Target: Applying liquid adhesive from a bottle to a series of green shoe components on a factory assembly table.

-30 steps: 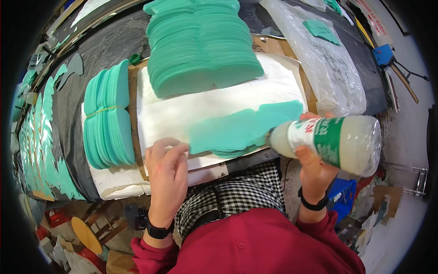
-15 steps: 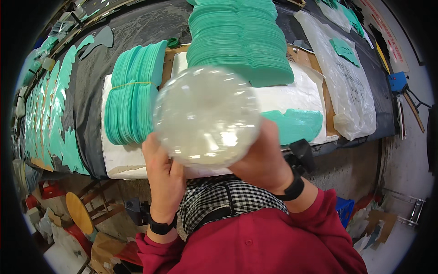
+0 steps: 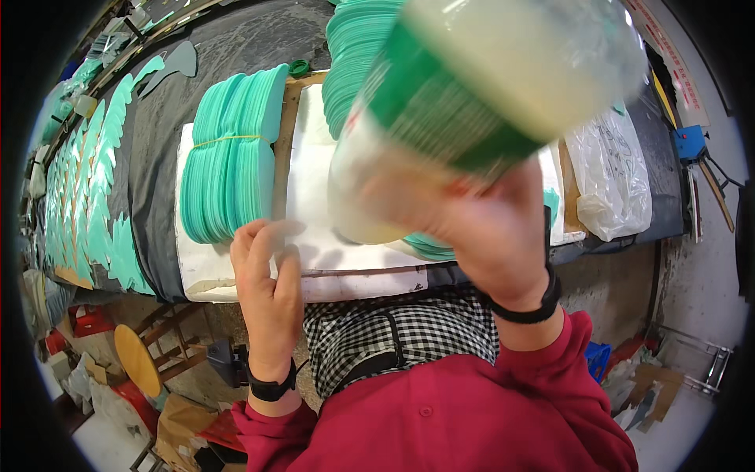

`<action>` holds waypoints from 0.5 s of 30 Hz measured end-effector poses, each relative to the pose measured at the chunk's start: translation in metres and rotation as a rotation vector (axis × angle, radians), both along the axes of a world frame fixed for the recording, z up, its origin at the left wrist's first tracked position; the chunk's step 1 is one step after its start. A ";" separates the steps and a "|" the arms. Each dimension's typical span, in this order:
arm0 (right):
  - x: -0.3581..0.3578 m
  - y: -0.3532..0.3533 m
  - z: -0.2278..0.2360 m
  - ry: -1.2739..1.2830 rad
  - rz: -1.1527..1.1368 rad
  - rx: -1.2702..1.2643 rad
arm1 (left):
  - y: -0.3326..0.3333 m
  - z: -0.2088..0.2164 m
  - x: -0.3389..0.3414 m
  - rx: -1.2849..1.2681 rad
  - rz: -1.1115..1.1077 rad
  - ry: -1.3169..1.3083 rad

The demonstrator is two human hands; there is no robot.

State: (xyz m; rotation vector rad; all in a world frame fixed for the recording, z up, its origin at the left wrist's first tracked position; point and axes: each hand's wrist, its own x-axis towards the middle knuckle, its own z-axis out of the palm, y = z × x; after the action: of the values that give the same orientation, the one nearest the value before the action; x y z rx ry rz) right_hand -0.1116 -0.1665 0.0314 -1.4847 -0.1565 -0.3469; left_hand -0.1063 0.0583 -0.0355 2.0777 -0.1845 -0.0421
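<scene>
Fingers [image 3: 413, 197] of right hand [image 3: 503, 244] grip bottle [image 3: 523, 59], green-white label [image 3: 444, 102] blurred

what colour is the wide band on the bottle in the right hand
Green; the band on the bottle shows best in the head view, slightly blurred.

The dark-covered table [image 3: 259, 39] supports a brown board [image 3: 285, 149] beneath white paper [image 3: 305, 189]. A banded green stack [image 3: 228, 169] rests on pale backing [image 3: 204, 271] at left; a clear plastic bag [image 3: 609, 185] lies at right, a grey cutout [image 3: 181, 63] at rear left.
</scene>
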 end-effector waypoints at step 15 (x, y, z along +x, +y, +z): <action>0.009 0.008 -0.026 -0.084 -0.060 -0.410 | 0.001 0.000 -0.004 0.038 -0.073 0.006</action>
State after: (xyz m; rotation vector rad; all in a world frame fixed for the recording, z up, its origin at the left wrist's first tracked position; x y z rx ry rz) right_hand -0.1023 -0.1589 0.0054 -1.8837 -0.2624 -0.4444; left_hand -0.1107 0.0598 -0.0359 2.1078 -0.2570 -0.0970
